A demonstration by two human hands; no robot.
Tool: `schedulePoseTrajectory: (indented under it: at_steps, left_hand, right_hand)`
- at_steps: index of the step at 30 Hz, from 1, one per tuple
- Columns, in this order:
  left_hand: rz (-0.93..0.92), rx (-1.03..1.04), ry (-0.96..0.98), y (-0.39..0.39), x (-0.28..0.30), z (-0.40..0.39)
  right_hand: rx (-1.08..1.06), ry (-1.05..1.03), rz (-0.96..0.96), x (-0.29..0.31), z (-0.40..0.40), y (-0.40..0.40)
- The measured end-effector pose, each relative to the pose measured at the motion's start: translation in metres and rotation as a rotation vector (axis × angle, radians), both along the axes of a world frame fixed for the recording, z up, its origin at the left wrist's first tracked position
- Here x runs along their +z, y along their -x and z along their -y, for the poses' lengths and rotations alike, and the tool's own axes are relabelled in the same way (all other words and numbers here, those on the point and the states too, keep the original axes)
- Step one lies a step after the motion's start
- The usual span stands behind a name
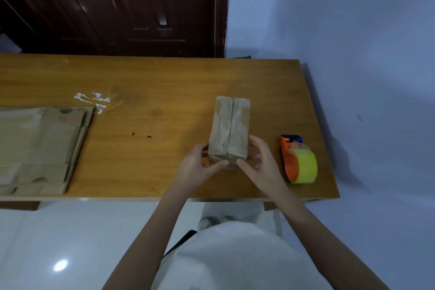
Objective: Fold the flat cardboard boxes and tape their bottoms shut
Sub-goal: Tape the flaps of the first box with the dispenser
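Head view. 1 folded box (229,125), bottom up, clear tape along its seam, stood right of centre on the table (164,77). Left hand (200,165) and right hand (259,160) pinched its near end, thumbs pressing the tape tail down. Tape dispenser (297,160) lay just right; flat boxes (40,148) stacked far left. Risk: wrinkled tape may lift, letting the flaps reopen.
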State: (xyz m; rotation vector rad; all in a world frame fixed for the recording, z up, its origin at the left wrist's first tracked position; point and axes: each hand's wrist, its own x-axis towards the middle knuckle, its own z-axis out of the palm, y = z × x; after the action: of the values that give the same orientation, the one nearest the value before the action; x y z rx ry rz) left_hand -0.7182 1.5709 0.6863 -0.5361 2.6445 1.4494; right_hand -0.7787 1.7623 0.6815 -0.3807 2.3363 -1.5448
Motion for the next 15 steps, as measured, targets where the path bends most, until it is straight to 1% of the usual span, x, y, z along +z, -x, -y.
schedulePoseTrajectory:
  at_steps: [2,5,7,10,15]
  left_hand:
    - [-0.06,-0.013,0.033,0.002,-0.001,0.0]
    - [-0.114,-0.101,0.189,0.002,-0.007,0.005]
    - [-0.107,-0.157,0.38,0.002,-0.008,0.002]
    - [-0.096,-0.175,0.682,0.008,-0.008,-0.006]
    - [-0.333,-0.273,0.896,0.014,-0.017,-0.003]
  right_hand:
    - [0.079,-0.096,-0.078,0.002,-0.003,0.003]
    - [0.181,-0.252,-0.119,0.006,-0.003,0.006]
    - [0.24,-0.36,-0.155,0.008,-0.002,0.006]
    - [0.26,-0.424,-0.214,0.008,0.0,0.005]
    - [0.281,-0.564,-0.351,0.013,-0.001,0.008]
